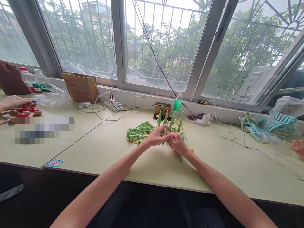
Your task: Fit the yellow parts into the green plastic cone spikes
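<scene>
Green parts pile (140, 130) is spread just left of the left hand (157, 136), most parts lying on their sides, long axes roughly left-right; left hand is nearer to it. Green spiked pieces (172, 120) are stood upright just beyond both hands, tips up. Left hand is arched, thumb and index parted, fingertips brought to the right hand (177, 142), which is curled nearly into a fist. Some green is seen between them; whether anything is gripped by either hand cannot be told. Another green spike (181, 157) is partly covered, poking out nearside of the right hand. Far side is hemmed in by the upright pieces, then small carton (156, 110) and green-labelled bottle (177, 104). Teal hangers (279, 125) are placed well apart, right.
</scene>
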Demonstrator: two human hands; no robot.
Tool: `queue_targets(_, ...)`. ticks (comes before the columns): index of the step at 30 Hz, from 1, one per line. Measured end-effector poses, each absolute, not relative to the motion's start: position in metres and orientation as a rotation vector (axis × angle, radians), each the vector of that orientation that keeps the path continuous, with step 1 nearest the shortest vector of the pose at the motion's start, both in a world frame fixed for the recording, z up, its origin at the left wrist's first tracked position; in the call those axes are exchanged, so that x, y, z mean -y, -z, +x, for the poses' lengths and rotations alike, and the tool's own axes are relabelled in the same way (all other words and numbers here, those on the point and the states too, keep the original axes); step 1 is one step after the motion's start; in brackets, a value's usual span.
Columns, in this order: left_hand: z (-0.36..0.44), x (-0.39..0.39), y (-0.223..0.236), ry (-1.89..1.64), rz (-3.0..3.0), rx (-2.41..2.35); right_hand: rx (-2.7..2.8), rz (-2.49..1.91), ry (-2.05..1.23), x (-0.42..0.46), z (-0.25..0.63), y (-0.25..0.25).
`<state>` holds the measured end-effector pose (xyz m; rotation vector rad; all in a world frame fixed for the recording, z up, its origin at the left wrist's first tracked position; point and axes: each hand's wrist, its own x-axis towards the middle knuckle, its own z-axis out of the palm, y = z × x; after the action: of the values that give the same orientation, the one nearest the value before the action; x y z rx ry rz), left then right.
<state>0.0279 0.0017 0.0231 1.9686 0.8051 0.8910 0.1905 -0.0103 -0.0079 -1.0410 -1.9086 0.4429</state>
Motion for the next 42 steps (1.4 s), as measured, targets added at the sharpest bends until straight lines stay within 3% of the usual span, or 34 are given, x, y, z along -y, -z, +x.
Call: queue_targets(42, 0.0305, -0.0005, -0.0256, -0.859, 1.769, -0.814, 1.842, -1.070, -0.415, 0.0122, 0.1885, 0.0055)
